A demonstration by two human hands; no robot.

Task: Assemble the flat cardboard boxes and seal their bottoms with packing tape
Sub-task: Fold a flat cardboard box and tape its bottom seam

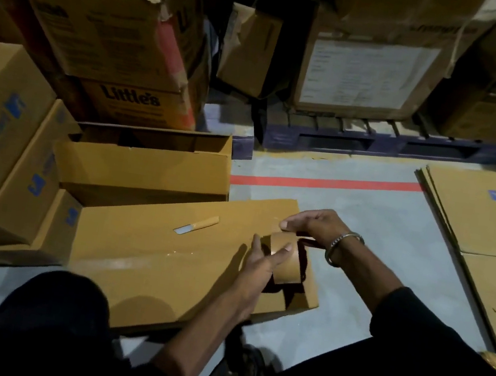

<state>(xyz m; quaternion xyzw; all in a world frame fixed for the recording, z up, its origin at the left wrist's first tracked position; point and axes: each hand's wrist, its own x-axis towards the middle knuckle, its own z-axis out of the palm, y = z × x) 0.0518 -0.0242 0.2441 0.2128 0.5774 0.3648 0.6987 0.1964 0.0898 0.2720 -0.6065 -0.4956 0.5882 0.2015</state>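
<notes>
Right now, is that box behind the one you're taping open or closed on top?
Open. The box has one flap standing up, and its dark inside shows.

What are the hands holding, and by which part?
The left hand steadies the brown roll of packing tape in its dark dispenser by the roll's side; the right hand pinches the tape's loose end.

You worked down on a grey concrete floor (361,237) marked by a red stripe (321,182). The box (164,265) you were sealing lay flat before your knees, assembled boxes (4,151) sat stacked at your left, flat cardboard sheets (485,229) lay piled right, and a dark pallet (375,144) stood beyond.
</notes>
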